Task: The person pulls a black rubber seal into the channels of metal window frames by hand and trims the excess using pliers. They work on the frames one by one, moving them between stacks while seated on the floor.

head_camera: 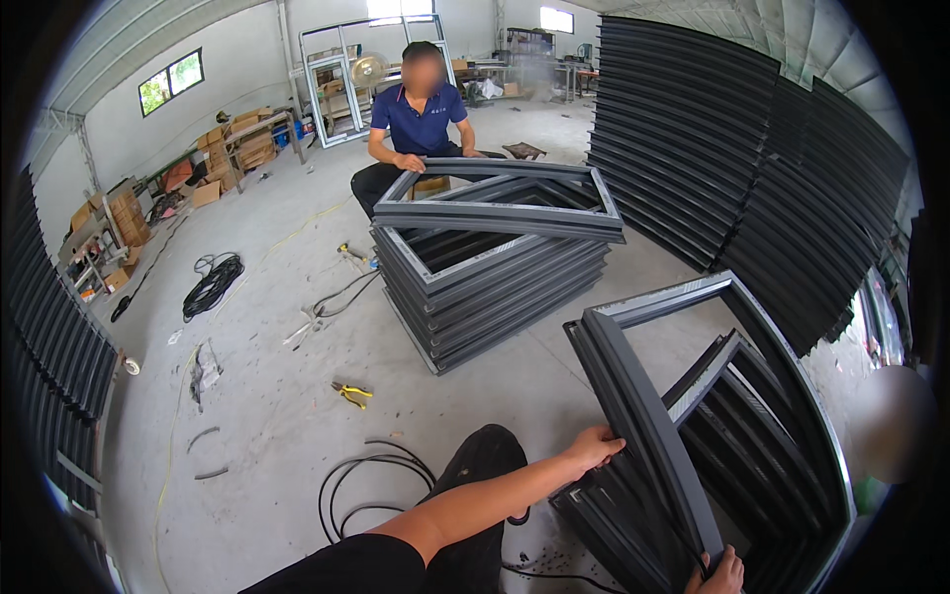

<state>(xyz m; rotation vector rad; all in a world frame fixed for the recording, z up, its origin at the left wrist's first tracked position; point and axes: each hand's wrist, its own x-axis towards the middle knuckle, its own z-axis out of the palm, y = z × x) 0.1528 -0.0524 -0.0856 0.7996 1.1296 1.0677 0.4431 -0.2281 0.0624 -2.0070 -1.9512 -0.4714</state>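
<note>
On the right side of the view stands a dark grey metal window frame (657, 408), tilted on top of a stack of similar frames (620, 512). My left hand (595, 448) grips the outer edge of its near side, thumb along the profile. Lower down on that side, near the bottom rim of the view, my right hand (721, 573) is at the profile, partly cut off, with a thin black strip or cord beside its fingers. Across from me, a seated co-worker (420, 119) rests both hands at a grey frame (505, 215) lying on another stack (497, 286).
Yellow-handled pliers (352, 394), a coil of black cord (213, 284) and loops of black cord (349, 482) by my knee lie on the concrete floor. Tall stacks of dark frames (683, 134) stand at the right, more (56, 356) at the left edge. Cardboard boxes (128, 215) line the wall.
</note>
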